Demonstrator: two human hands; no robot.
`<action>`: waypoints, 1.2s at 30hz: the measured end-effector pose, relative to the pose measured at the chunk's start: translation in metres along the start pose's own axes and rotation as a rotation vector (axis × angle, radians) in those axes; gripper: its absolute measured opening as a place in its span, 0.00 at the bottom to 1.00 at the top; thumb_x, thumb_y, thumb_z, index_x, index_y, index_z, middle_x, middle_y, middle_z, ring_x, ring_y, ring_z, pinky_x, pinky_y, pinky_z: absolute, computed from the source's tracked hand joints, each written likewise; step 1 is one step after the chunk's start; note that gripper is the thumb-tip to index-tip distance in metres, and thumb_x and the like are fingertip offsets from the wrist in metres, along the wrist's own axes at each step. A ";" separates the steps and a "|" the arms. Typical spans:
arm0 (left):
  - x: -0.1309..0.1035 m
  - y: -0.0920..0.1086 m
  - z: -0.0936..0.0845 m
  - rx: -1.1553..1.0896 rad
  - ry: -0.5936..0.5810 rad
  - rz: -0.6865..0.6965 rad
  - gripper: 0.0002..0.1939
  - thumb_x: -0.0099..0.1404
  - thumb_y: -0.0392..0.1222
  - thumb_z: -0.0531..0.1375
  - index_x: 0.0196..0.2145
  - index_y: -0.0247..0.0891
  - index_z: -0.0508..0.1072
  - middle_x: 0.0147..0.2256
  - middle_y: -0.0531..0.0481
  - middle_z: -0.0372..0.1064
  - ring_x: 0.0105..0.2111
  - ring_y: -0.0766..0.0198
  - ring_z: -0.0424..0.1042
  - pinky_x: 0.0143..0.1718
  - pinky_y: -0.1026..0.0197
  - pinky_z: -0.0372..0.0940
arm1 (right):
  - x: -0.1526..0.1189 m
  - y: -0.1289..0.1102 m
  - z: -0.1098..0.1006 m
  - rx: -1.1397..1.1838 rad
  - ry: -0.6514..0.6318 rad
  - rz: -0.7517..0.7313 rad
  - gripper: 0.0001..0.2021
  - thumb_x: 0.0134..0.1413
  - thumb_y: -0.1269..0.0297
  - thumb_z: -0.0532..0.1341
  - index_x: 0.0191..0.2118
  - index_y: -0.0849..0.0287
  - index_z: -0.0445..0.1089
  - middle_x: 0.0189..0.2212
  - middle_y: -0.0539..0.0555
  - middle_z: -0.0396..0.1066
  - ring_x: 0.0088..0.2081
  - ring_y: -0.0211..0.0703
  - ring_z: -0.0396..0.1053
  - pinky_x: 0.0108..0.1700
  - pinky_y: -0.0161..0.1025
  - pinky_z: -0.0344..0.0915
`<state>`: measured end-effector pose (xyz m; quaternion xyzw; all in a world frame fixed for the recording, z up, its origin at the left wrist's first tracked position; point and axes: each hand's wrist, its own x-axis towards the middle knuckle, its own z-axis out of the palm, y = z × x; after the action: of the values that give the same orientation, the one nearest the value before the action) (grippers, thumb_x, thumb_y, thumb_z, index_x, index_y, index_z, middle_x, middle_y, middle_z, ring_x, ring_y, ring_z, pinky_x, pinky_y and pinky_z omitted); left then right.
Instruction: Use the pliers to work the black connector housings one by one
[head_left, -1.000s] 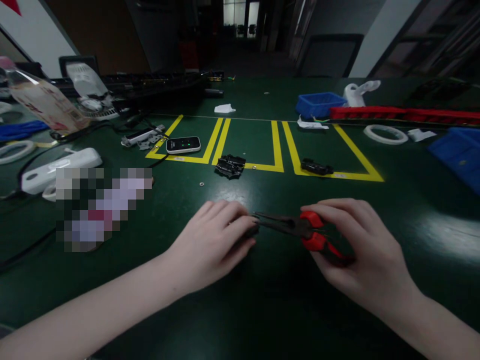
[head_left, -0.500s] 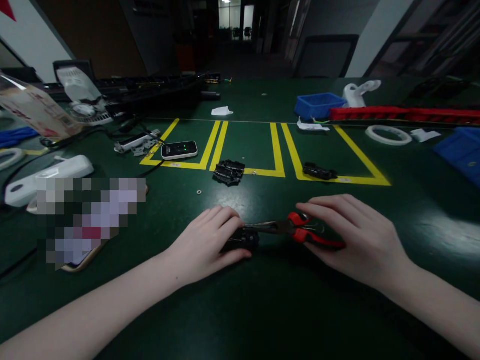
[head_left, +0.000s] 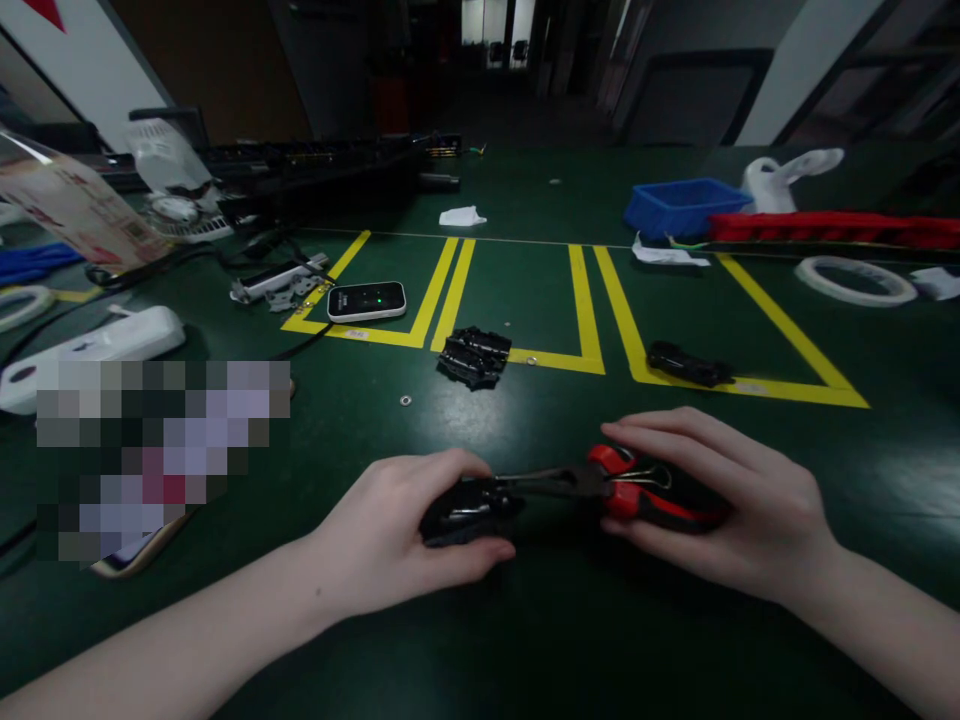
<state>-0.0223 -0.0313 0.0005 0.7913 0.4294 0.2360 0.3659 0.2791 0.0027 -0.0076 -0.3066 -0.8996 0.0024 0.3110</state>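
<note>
My left hand (head_left: 409, 520) is closed around a glossy black plastic part (head_left: 469, 512), thumb along its near side and fingers over its far side. In my right hand (head_left: 742, 500) are needle-nose pliers (head_left: 589, 480) with red and black handles and a spring between them. The long jaws point left and reach the far edge of the black part; whether they grip it is hidden by my left fingers. Beyond my hands lie a cluster of black plastic pieces (head_left: 476, 357) and another black part (head_left: 686, 363). A small metal ring (head_left: 406, 400) rests on the green table.
Yellow tape (head_left: 525, 360) marks outlines on the table. At left lie a phone (head_left: 142, 545), a white power strip (head_left: 142, 335) and a black-and-white device (head_left: 367, 301) with green lights. A blue bin (head_left: 682, 208), a red strip (head_left: 825, 230) and a tape roll (head_left: 855, 280) are at right.
The black part has turned in my left hand, and more of its glossy side shows. Both hands and the pliers sit slightly lower in view. The camera view has shifted a little.
</note>
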 end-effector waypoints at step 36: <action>0.007 0.000 -0.004 0.153 -0.017 0.041 0.18 0.62 0.54 0.67 0.44 0.41 0.74 0.39 0.53 0.75 0.39 0.60 0.72 0.40 0.58 0.59 | -0.003 -0.002 0.003 -0.092 -0.084 -0.052 0.21 0.62 0.52 0.61 0.55 0.61 0.66 0.45 0.59 0.72 0.44 0.44 0.72 0.39 0.42 0.74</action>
<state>-0.0219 -0.0241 0.0037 0.8275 0.4269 0.2032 0.3029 0.2782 0.0001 -0.0119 -0.2968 -0.9186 -0.0344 0.2586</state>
